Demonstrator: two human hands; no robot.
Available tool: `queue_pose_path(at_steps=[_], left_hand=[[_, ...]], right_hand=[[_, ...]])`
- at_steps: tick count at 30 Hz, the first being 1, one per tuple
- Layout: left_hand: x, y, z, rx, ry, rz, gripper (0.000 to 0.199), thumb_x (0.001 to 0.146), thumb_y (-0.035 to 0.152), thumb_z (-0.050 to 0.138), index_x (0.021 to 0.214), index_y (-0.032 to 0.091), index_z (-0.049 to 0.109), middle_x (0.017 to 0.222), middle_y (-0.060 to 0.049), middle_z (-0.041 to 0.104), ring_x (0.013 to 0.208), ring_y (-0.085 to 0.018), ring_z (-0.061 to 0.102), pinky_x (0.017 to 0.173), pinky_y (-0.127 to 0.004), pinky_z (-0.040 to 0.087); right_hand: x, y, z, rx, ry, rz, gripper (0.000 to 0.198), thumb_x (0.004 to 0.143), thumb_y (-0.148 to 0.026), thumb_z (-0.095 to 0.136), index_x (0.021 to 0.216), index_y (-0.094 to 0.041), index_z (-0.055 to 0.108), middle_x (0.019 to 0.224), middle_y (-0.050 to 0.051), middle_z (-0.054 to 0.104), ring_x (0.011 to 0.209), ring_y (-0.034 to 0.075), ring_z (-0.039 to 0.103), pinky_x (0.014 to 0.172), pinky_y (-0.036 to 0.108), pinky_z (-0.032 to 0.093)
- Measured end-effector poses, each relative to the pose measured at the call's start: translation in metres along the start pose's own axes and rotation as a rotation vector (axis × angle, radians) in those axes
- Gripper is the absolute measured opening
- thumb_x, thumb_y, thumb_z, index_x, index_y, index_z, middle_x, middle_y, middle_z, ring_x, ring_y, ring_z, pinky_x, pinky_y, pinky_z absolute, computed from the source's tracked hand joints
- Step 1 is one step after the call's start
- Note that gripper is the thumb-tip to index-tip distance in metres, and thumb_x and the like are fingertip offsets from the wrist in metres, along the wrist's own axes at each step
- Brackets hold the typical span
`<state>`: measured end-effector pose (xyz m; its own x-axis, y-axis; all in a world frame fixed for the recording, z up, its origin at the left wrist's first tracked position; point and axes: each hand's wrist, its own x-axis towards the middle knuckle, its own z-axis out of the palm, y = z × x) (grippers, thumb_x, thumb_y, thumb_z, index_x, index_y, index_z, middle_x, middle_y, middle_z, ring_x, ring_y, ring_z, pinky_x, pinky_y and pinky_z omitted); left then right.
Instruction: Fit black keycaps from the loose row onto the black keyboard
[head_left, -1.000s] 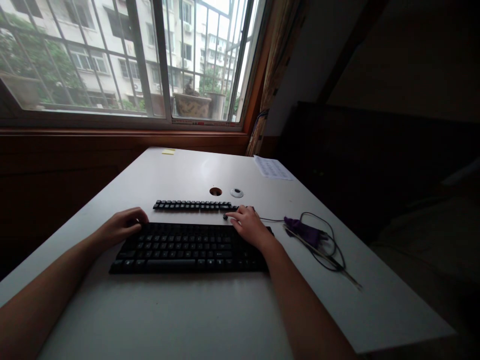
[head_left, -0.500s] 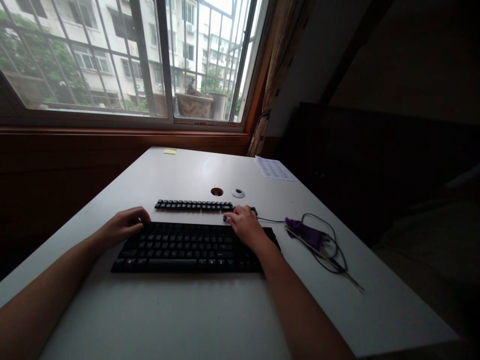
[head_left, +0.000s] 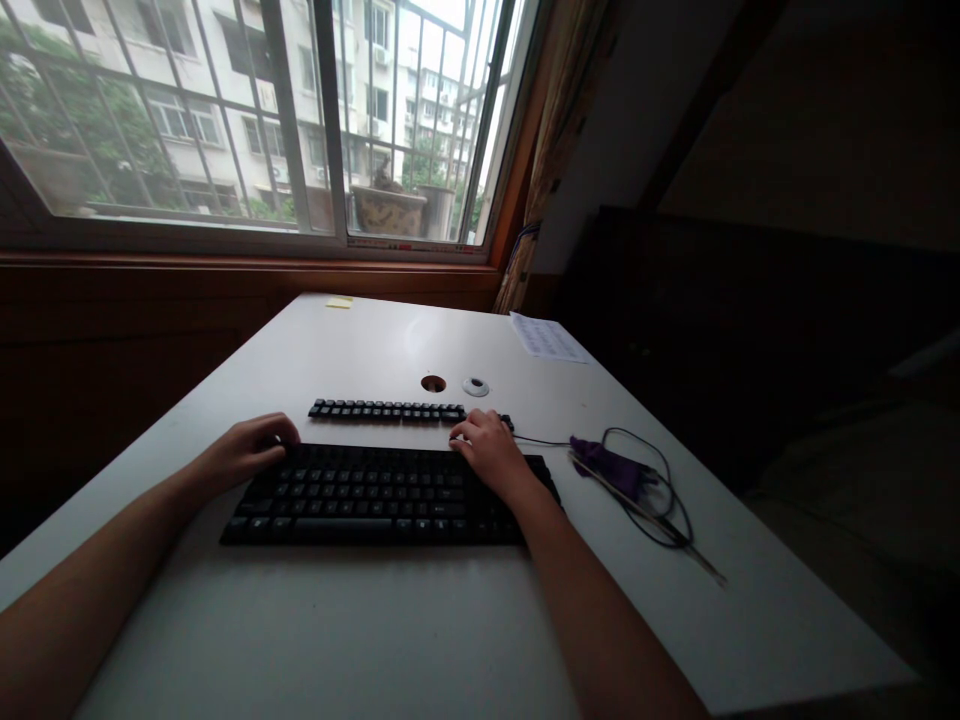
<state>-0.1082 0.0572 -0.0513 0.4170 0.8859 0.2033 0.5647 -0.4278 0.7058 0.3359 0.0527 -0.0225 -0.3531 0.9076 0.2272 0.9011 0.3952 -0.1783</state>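
Observation:
A black keyboard (head_left: 360, 495) lies flat on the white table. My left hand (head_left: 251, 443) is closed at its back left corner, fingers curled over the edge and thumb against the near side. Behind the keyboard stand dark keycaps (head_left: 386, 411) in two close rows. My right hand (head_left: 486, 443) is over the gap between these rows and the keyboard's back right part. Its thumb and fingertips are pinched around a small dark keycap (head_left: 452, 438), mostly hidden by the fingers. The hand and wrist also cover part of the keyboard's right side and the right end of the rows.
Right of the keyboard, a purple cloth pouch (head_left: 611, 468), a thin stick (head_left: 637, 508) and a looped black cable (head_left: 679, 500) lie together. A round hole (head_left: 433, 384) and a white ring (head_left: 476, 387) are farther back. Printed paper (head_left: 551, 338) and a yellow note (head_left: 340, 302) lie near the far edge.
The fingertips of my right hand now cover more of the small keycap, which showed more clearly before. My left hand and the keyboard are nearly unchanged.

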Motion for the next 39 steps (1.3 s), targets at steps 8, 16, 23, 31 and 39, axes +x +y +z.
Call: queue_pose_path(at_steps=[8, 16, 23, 31, 39], left_hand=[[0.001, 0.004, 0.0, -0.005, 0.002, 0.004, 0.02, 0.089, 0.035, 0.061, 0.095, 0.019, 0.07, 0.092, -0.005, 0.072, 0.08, -0.02, 0.066, 0.07, -0.03, 0.051], [-0.001, 0.005, -0.002, 0.015, 0.006, 0.001, 0.02, 0.09, 0.036, 0.062, 0.095, 0.019, 0.071, 0.093, -0.006, 0.072, 0.083, -0.021, 0.066, 0.071, -0.031, 0.052], [-0.001, 0.002, -0.002, 0.019, 0.005, 0.013, 0.02, 0.09, 0.036, 0.062, 0.095, 0.019, 0.071, 0.093, -0.006, 0.072, 0.084, -0.021, 0.066, 0.072, -0.031, 0.051], [0.0, 0.004, -0.001, 0.007, 0.011, -0.004, 0.019, 0.087, 0.033, 0.062, 0.095, 0.019, 0.071, 0.092, -0.005, 0.072, 0.081, -0.02, 0.065, 0.069, -0.03, 0.05], [0.0, 0.008, -0.001, 0.007, 0.003, -0.006, 0.017, 0.088, 0.032, 0.062, 0.095, 0.019, 0.071, 0.092, -0.005, 0.072, 0.081, -0.02, 0.065, 0.07, -0.03, 0.051]], right_hand=[[-0.003, 0.002, -0.02, 0.243, 0.054, -0.048, 0.009, 0.098, -0.015, 0.07, 0.099, -0.021, 0.077, 0.107, 0.007, 0.068, 0.109, 0.023, 0.063, 0.102, 0.038, 0.048], [-0.02, 0.017, -0.059, 0.435, -0.295, -0.068, 0.005, 0.094, -0.02, 0.075, 0.097, -0.021, 0.079, 0.103, 0.005, 0.073, 0.098, 0.02, 0.067, 0.089, 0.032, 0.049], [-0.024, 0.013, -0.064, 0.422, -0.401, -0.005, 0.004, 0.09, -0.019, 0.077, 0.093, -0.02, 0.08, 0.1, 0.005, 0.074, 0.094, 0.02, 0.069, 0.083, 0.03, 0.049], [-0.024, 0.012, -0.062, 0.443, -0.393, -0.013, 0.004, 0.088, -0.021, 0.08, 0.092, -0.021, 0.08, 0.098, 0.004, 0.074, 0.092, 0.02, 0.068, 0.081, 0.029, 0.05], [-0.025, 0.013, -0.059, 0.446, -0.394, -0.003, 0.007, 0.086, -0.023, 0.082, 0.092, -0.021, 0.079, 0.098, 0.004, 0.074, 0.09, 0.019, 0.068, 0.079, 0.029, 0.05]])
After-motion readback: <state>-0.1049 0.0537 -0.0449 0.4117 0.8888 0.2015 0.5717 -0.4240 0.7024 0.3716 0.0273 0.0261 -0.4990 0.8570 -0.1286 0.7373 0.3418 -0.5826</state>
